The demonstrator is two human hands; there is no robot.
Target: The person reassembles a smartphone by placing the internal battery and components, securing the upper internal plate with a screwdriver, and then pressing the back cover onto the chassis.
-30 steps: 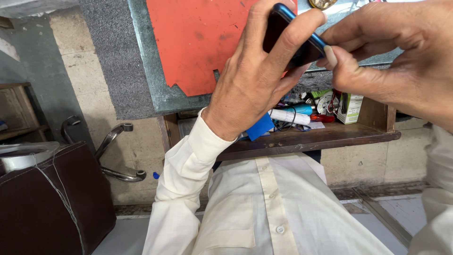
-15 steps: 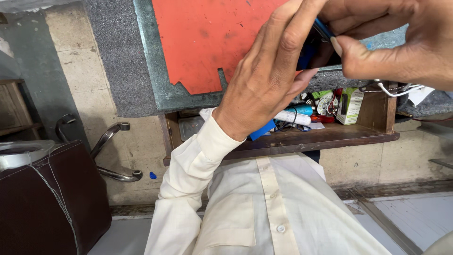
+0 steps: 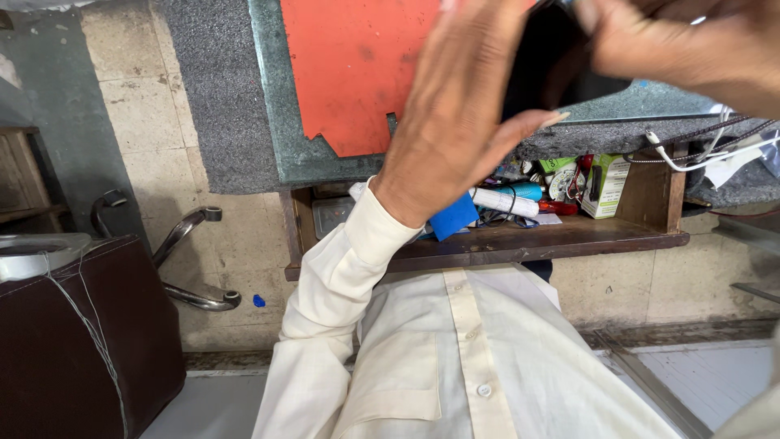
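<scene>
The left hand (image 3: 467,114) and the right hand (image 3: 682,49) are both closed around a dark phone (image 3: 556,65), held up close to the camera at the top of the view. The left hand cups it from the left, fingers raised along its face and thumb tip pressing under its lower edge; the right hand clamps it from the upper right. The phone sits between the two palms, its long axis seeming to tilt from lower left to upper right, though most of it is hidden. What shows is a glossy black slab, blurred. Behind lie an orange mat (image 3: 357,65) on a green glass top (image 3: 276,122), and below a cluttered wooden shelf (image 3: 569,236).
</scene>
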